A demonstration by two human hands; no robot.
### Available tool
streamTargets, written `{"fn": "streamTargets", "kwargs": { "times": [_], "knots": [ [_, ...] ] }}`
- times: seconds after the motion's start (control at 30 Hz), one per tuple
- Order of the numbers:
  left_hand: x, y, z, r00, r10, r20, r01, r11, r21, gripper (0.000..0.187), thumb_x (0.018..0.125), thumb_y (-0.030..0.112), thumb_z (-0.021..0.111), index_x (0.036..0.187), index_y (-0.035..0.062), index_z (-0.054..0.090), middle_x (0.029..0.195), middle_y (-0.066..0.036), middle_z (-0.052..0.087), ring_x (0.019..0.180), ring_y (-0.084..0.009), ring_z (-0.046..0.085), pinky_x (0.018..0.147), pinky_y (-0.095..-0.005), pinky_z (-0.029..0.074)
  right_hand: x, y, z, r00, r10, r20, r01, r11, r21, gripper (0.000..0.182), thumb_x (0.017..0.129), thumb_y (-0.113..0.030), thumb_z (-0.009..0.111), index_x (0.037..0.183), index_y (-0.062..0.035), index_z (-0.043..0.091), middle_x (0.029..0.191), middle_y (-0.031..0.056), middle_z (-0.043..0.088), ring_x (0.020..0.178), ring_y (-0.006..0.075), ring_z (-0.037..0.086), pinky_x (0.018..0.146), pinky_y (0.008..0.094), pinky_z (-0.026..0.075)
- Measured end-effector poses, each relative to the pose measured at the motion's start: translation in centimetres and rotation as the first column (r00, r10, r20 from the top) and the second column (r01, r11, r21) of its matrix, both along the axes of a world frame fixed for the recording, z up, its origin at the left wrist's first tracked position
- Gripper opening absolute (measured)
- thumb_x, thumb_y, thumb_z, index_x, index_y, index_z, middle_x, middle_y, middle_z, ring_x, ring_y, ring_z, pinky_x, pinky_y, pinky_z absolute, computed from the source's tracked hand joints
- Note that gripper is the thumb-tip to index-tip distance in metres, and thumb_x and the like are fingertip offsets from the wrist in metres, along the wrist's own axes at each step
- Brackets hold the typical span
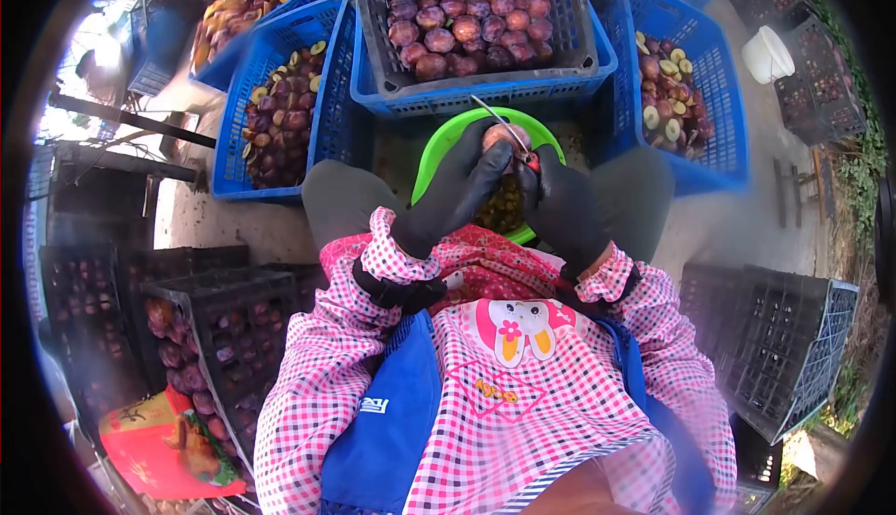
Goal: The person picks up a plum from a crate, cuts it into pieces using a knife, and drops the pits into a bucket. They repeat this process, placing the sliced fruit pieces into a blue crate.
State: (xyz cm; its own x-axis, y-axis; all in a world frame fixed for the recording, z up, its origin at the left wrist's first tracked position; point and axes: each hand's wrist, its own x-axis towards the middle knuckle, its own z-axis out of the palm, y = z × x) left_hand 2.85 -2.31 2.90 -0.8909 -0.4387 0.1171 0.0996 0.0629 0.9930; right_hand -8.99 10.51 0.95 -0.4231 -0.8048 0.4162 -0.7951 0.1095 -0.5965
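Black crate [574,34] of whole plums [457,25] beyond the grip, green basin [435,147] below it, one plum [496,135] between two gloved hands.

Left of the grip stands a blue crate [329,76] and right of it another blue crate [726,95], both holding cut plums. Below the grip, the basin holds yellowish pieces [504,209], too shaded to name. The left hand [469,176] pinches the plum between thumb and fingers; the right hand [557,199] is wrapped around the red handle of a knife [493,116], whose blade slants across the fruit, tip pointing beyond the grip. Whether the edge has broken the skin cannot be told. The step in hand looks like cutting this plum; the next move seems to call for a firm left hold, a controlled stroke from the right, and the left thumb clear of the edge.
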Motion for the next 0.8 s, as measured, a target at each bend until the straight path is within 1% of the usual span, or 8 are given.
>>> {"fn": "streamTargets", "kwargs": {
  "times": [0.03,0.1,0.13,0.2,0.23,0.33,0.53,0.8],
  "knots": [
    [-0.3,-0.6,-0.7,0.999,-0.031,0.027,0.029,0.995,0.093,0.045,0.103,0.034,0.047,0.133,0.0007,0.046,0.120,-0.006,0.056,0.109,-0.0128,0.053,0.096,-0.0286,0.041,-0.4,0.0,0.2,1.000,0.001,0.003,-0.001,1.000,0.001,0.027,0.097,-0.030,0.054,0.091,-0.0043,0.053,0.065,0.0149,0.059,0.055,0.0336,0.061,0.050,0.0426,0.046],
    [-0.6,-1.3,-2.3,0.997,-0.056,0.057,0.045,0.982,0.185,0.044,0.102,0.034,0.048,0.131,0.0010,0.047,0.120,-0.006,0.056,0.108,-0.0128,0.052,0.094,-0.0281,0.041,-1.7,0.1,1.1,0.529,0.128,0.839,-0.254,0.967,0.013,0.029,0.100,-0.031,0.051,0.092,-0.0038,0.054,0.062,0.0051,0.057,0.052,0.0165,0.058,0.048,0.0321,0.044],
    [-1.1,-1.7,-3.2,0.998,-0.035,-0.045,0.049,0.931,0.361,0.048,0.101,0.033,0.051,0.135,0.0009,0.044,0.124,-0.007,0.054,0.112,-0.0147,0.052,0.097,-0.0298,0.041,-2.4,0.4,1.4,0.530,0.137,0.837,-0.257,0.966,0.004,0.029,0.100,-0.031,0.051,0.092,-0.0038,0.054,0.062,0.0051,0.057,0.052,0.0165,0.058,0.048,0.0321,0.044],
    [-1.2,-1.9,-3.4,0.987,0.014,-0.163,0.072,0.855,0.514,0.058,0.098,0.032,0.056,0.141,0.0005,0.036,0.132,-0.010,0.050,0.121,-0.0196,0.051,0.103,-0.0354,0.042,-2.9,2.2,1.8,0.011,0.382,0.924,-0.363,0.862,-0.352,0.027,0.102,-0.030,0.049,0.096,-0.0040,0.055,0.063,-0.0014,0.056,0.055,0.0050,0.053,0.049,0.0248,0.040],
    [-1.1,-1.9,-3.4,0.987,0.012,-0.162,0.073,0.856,0.512,0.058,0.098,0.032,0.056,0.141,0.0005,0.036,0.132,-0.010,0.050,0.121,-0.0196,0.051,0.103,-0.0354,0.042,-2.4,2.1,2.5,0.011,0.385,0.923,-0.362,0.862,-0.355,0.027,0.102,-0.030,0.049,0.096,-0.0040,0.055,0.063,-0.0014,0.056,0.055,0.0050,0.053,0.049,0.0248,0.040],
    [-0.8,-2.1,-3.2,0.987,0.026,-0.156,0.041,0.911,0.411,0.062,0.097,0.035,0.057,0.142,-0.0008,0.035,0.131,-0.012,0.050,0.120,-0.0220,0.052,0.103,-0.0367,0.043,-0.9,0.6,2.9,0.779,0.118,0.616,-0.127,0.992,-0.029,0.020,0.100,-0.022,0.051,0.100,-0.0018,0.055,0.069,0.0104,0.064,0.058,0.0223,0.063,0.053,0.0357,0.044],
    [-0.2,-1.9,-2.9,0.996,0.054,-0.075,-0.037,0.978,0.206,0.065,0.094,0.039,0.060,0.138,-0.0044,0.040,0.129,-0.011,0.053,0.119,-0.0185,0.051,0.104,-0.0335,0.040,0.4,1.2,3.0,0.932,0.060,0.357,-0.105,0.988,0.110,0.020,0.097,-0.022,0.054,0.099,-0.0018,0.055,0.075,0.0228,0.061,0.068,0.0424,0.061,0.056,0.0446,0.044],
    [0.2,-1.2,-2.1,0.996,0.054,-0.072,-0.038,0.978,0.207,0.062,0.094,0.034,0.063,0.138,-0.0036,0.040,0.129,-0.010,0.053,0.119,-0.0167,0.051,0.105,-0.0318,0.039,0.9,0.7,0.4,0.968,0.034,0.248,-0.068,0.989,0.130,0.020,0.097,-0.023,0.054,0.097,-0.0023,0.052,0.072,0.0234,0.060,0.066,0.0438,0.060,0.055,0.0504,0.044]
  ]
}}
